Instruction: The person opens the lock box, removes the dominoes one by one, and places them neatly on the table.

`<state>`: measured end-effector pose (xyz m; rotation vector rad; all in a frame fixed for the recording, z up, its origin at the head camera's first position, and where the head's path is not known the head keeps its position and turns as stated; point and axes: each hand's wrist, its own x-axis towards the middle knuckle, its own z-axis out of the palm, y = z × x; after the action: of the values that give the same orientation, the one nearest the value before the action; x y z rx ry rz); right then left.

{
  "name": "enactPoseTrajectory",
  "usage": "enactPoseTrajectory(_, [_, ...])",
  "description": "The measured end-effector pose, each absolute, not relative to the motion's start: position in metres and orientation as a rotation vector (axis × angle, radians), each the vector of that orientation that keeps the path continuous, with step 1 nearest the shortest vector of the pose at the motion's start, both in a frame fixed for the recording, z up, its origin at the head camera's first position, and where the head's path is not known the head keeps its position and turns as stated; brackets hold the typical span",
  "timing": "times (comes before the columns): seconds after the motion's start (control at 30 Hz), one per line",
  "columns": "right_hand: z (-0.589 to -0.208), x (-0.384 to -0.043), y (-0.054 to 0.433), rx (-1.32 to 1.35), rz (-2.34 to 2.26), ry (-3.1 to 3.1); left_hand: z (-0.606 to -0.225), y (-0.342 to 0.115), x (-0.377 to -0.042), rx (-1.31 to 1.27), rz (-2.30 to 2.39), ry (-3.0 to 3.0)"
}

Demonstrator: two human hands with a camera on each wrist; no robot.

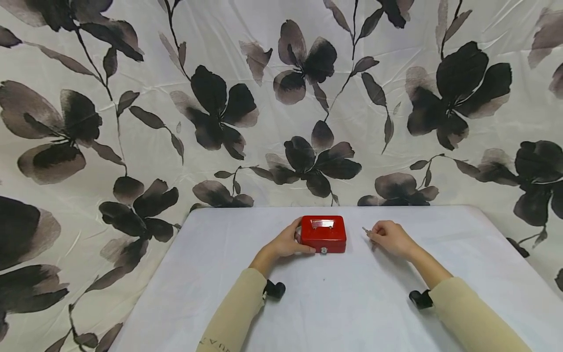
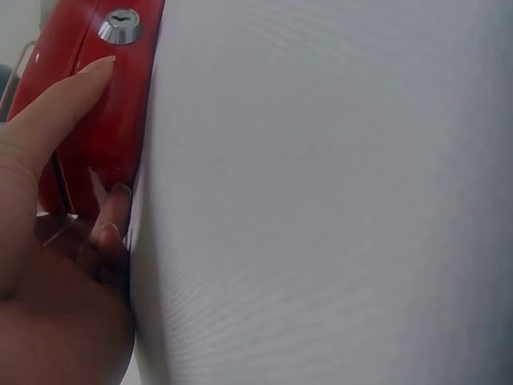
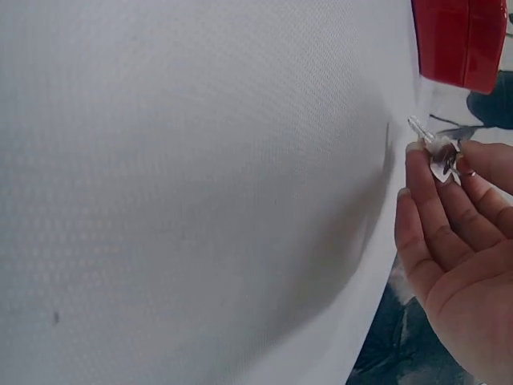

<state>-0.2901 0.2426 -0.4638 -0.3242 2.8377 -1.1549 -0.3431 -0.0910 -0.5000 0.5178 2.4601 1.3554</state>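
A small red metal cash box (image 1: 323,233) stands on the white table, its folding handle (image 1: 323,224) lying flat on the lid. My left hand (image 1: 290,242) grips its left end, the thumb along the front face and the other fingers around the side. In the left wrist view the thumb tip lies just short of the silver keyhole lock (image 2: 120,26). To the right of the box, my right hand (image 1: 393,237) pinches a small silver key (image 3: 437,150) between thumb and fingertips. The key's blade points toward the box, apart from it.
A white cloth covers the table (image 1: 334,308), whose far edge runs just behind the box. Beyond it hangs a pale curtain (image 1: 264,112) with dark flowers. Black wrist cameras (image 1: 275,290) sit at both beige sleeves.
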Motion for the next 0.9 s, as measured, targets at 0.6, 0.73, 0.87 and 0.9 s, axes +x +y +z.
enactPoseTrajectory(0.6, [-0.463, -0.283, 0.239, -0.350, -1.275, 2.763, -0.500, -0.092, -0.340, 0.513, 1.379, 2.434])
enactPoseTrajectory(0.73, [-0.463, -0.282, 0.237, -0.377, -1.276, 2.765, -0.501, -0.092, -0.341, 0.531, 1.371, 2.438])
enactPoseTrajectory(0.87, [-0.463, -0.282, 0.235, -0.411, -1.266, 2.766, -0.501, -0.093, -0.340, 0.538, 1.367, 2.438])
enactPoseTrajectory(0.9, [-0.463, -0.281, 0.234, -0.417, -1.262, 2.766, -0.500, -0.093, -0.340, 0.539, 1.365, 2.438])
